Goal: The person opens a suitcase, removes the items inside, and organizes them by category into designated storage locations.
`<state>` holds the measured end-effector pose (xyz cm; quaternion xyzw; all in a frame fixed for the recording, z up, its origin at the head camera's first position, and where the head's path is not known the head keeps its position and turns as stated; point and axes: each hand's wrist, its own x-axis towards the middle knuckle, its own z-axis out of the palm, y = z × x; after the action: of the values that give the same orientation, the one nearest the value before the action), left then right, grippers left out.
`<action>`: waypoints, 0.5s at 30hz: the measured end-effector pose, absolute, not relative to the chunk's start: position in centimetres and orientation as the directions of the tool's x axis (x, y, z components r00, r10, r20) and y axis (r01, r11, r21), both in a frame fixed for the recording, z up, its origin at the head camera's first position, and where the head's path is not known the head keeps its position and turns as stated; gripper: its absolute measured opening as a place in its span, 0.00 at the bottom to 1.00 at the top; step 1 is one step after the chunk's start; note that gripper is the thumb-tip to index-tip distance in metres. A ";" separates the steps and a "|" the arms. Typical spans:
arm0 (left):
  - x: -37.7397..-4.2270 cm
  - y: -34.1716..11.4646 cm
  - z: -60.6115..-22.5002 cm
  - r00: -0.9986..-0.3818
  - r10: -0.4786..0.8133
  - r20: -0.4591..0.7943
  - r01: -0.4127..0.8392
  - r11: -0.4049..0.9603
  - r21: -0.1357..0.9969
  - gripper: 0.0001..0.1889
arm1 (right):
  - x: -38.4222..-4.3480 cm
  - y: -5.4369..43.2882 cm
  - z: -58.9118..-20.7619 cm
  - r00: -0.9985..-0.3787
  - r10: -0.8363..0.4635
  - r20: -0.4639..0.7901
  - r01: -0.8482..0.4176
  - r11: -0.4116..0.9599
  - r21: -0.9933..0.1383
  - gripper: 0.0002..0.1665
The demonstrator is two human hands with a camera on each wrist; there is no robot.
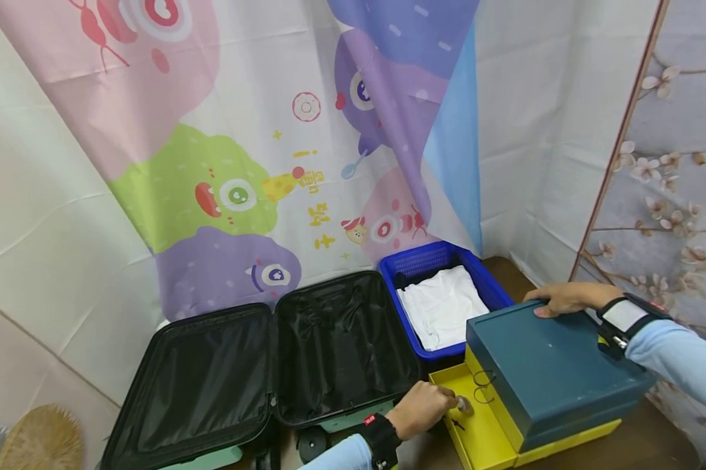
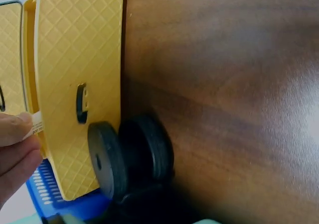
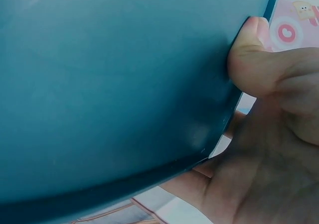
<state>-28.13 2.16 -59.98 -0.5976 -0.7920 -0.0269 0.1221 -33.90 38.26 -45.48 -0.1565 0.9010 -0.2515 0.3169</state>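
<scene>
In the head view, my left hand reaches over the pulled-out yellow drawer and pinches a small pale item. The left wrist view shows a white printed part of this item by the fingertips; its kind is unclear. A small dark object lies in the drawer, and thin dark loops show at its inner side. My right hand grips the far edge of the teal-topped drawer box, thumb on top, as the right wrist view also shows.
An open suitcase with black lining lies left of the drawer box. Its black wheels stand close to the quilted drawer front. Behind the box, a blue basket holds folded white cloth. A printed curtain hangs behind.
</scene>
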 end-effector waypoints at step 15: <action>-28.8 4.3 -63.0 -0.442 0.859 0.260 0.885 0.464 -0.028 0.10 | -33.8 38.1 -45.4 -0.754 -0.432 -0.494 -0.116 0.829 -0.548 0.25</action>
<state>-28.83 4.29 -63.04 -0.5147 -0.8472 -0.0559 0.1195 -33.79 38.10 -45.41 -0.1519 0.9024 -0.2503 0.3161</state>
